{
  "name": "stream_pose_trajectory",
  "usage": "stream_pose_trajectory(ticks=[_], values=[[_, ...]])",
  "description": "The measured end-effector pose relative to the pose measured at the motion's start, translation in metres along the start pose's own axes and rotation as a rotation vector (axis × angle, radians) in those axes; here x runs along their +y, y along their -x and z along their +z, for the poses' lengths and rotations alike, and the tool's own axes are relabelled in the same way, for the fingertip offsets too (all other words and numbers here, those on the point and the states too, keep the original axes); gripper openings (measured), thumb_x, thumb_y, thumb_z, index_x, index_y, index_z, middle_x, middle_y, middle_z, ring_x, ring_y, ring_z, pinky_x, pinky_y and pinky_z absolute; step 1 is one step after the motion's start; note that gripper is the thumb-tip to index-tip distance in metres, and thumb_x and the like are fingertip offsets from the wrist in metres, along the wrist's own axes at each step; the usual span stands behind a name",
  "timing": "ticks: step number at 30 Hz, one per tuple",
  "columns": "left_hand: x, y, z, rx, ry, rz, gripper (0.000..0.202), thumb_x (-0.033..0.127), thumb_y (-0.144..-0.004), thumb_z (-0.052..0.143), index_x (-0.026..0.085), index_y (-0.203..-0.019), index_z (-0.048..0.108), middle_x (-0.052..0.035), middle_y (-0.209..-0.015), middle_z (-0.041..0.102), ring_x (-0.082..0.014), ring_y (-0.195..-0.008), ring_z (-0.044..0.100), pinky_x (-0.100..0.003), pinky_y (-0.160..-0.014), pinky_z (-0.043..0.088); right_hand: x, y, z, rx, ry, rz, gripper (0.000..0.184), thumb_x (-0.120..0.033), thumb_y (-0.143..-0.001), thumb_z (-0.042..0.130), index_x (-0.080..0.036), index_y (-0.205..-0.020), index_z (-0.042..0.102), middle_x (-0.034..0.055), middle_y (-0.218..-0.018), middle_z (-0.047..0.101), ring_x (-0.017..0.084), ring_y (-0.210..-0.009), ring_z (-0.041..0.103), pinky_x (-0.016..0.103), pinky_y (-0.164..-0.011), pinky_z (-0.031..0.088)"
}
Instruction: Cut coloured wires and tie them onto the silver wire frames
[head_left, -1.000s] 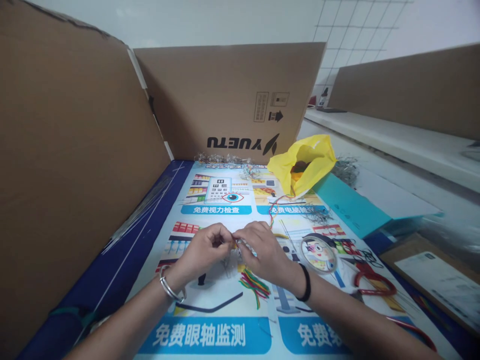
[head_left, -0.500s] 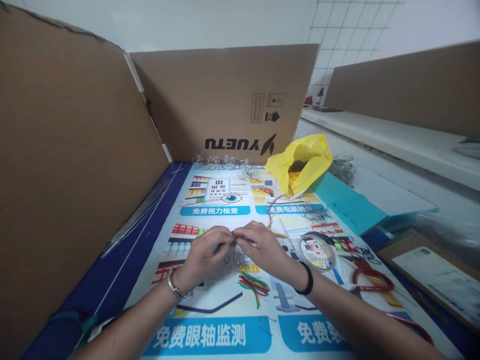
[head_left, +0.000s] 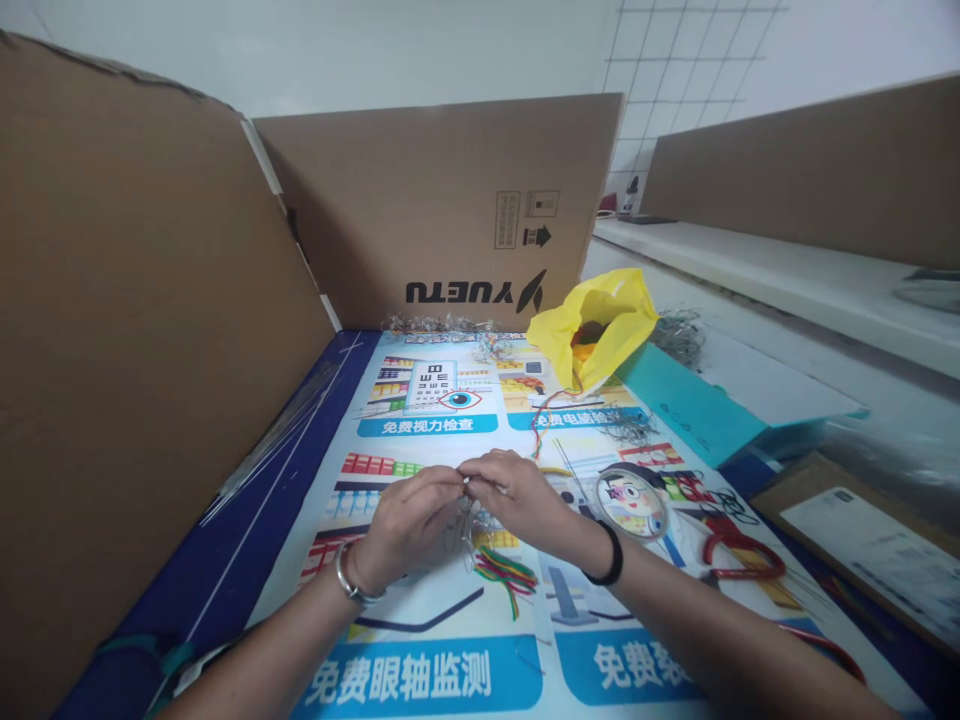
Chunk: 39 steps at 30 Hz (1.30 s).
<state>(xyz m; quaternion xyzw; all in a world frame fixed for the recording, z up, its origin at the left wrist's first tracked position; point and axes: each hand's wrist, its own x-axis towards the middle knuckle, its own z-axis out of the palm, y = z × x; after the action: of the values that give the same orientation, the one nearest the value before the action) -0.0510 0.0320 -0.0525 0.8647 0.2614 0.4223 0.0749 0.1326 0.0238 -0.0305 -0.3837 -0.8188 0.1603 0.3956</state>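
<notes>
My left hand (head_left: 409,520) and my right hand (head_left: 517,492) meet at their fingertips above the printed sheet. Both are closed in a pinch on thin silvery wire (head_left: 470,535), which dangles in loose loops below the fingers. A tiny dark bit shows between the fingertips, too small to name. Just below the wire lies a bundle of red, green and yellow cords (head_left: 508,578). Beyond my right hand, a multicoloured strand (head_left: 537,425) runs out from a yellow bag (head_left: 634,318).
Cardboard panels (head_left: 442,210) stand at the back and left. Tangled wire (head_left: 626,428) lies before a turquoise folder (head_left: 697,405). At right are a clear round dish (head_left: 632,503), red-handled pliers (head_left: 742,557) and a brown parcel (head_left: 862,545). Straight wires (head_left: 270,435) lie along the left.
Both hands have dropped slightly while staying together. The left fingers are straighter, and more of the wire loops show beneath them. The view has shifted a little.
</notes>
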Motion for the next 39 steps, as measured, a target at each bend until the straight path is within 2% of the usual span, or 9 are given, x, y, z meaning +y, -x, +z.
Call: stream_pose_trajectory(ticks=[5,12,18,27,32,36,39], values=[[0.0,0.001,0.0,0.015,0.002,0.008,0.016,0.01,-0.083,0.05,0.021,-0.086,0.063,-0.0057,-0.09,0.07,-0.0138,-0.082,0.065,-0.025,-0.072,0.053,-0.003,-0.001,-0.004,-0.038,-0.012,0.056,0.016,-0.006,-0.077,0.056,-0.019,-0.081,0.065,-0.0015,-0.074,0.068,0.012,-0.069,0.06,0.024,-0.065,0.044],[-0.002,-0.001,0.0,-0.008,-0.025,-0.018,0.014,0.014,-0.084,0.05,0.021,-0.085,0.061,-0.0059,-0.088,0.069,-0.0142,-0.082,0.064,-0.027,-0.072,0.053,0.001,0.003,0.0,0.012,0.06,-0.009,0.013,-0.007,-0.077,0.055,-0.018,-0.075,0.06,-0.0014,-0.067,0.063,0.012,-0.065,0.054,0.024,-0.063,0.04],[0.0,-0.003,0.0,-0.004,0.13,-0.05,0.016,0.009,-0.084,0.047,0.021,-0.088,0.057,-0.005,-0.087,0.064,-0.014,-0.083,0.06,-0.027,-0.073,0.049,0.002,0.005,0.001,0.03,0.04,-0.011,0.014,-0.007,-0.076,0.049,-0.018,-0.074,0.057,-0.0004,-0.069,0.061,0.012,-0.065,0.054,0.024,-0.062,0.041],[0.006,-0.013,-0.006,0.031,0.254,-0.16,0.014,0.008,-0.082,0.05,0.02,-0.082,0.056,-0.0033,-0.084,0.061,-0.0154,-0.083,0.056,-0.029,-0.075,0.045,0.004,0.003,-0.001,0.068,-0.005,-0.105,0.011,-0.01,-0.08,0.05,-0.018,-0.077,0.057,0.003,-0.075,0.061,0.016,-0.075,0.055,0.03,-0.071,0.043],[0.007,-0.01,-0.003,-0.033,0.311,-0.251,0.011,0.011,-0.085,0.048,0.019,-0.081,0.054,-0.0038,-0.085,0.06,-0.0149,-0.082,0.056,-0.028,-0.074,0.044,0.006,0.004,-0.003,0.029,0.026,-0.091,0.012,-0.011,-0.083,0.049,-0.017,-0.077,0.057,0.0036,-0.076,0.061,0.016,-0.075,0.054,0.03,-0.072,0.043],[0.006,-0.009,-0.001,-0.068,0.327,-0.281,0.009,0.013,-0.086,0.047,0.019,-0.082,0.052,-0.003,-0.084,0.059,-0.0136,-0.08,0.056,-0.027,-0.074,0.043,0.005,0.003,-0.004,0.002,0.024,-0.048,0.014,-0.012,-0.084,0.046,-0.017,-0.076,0.056,0.0033,-0.074,0.06,0.015,-0.074,0.053,0.029,-0.069,0.043],[0.006,-0.008,0.0,-0.08,0.316,-0.295,0.01,0.012,-0.086,0.045,0.019,-0.082,0.052,-0.0021,-0.084,0.059,-0.0127,-0.08,0.055,-0.026,-0.074,0.043,0.005,0.003,-0.005,-0.002,0.07,-0.077,0.015,-0.012,-0.085,0.044,-0.017,-0.077,0.055,0.0047,-0.075,0.06,0.016,-0.074,0.053,0.03,-0.069,0.043]])
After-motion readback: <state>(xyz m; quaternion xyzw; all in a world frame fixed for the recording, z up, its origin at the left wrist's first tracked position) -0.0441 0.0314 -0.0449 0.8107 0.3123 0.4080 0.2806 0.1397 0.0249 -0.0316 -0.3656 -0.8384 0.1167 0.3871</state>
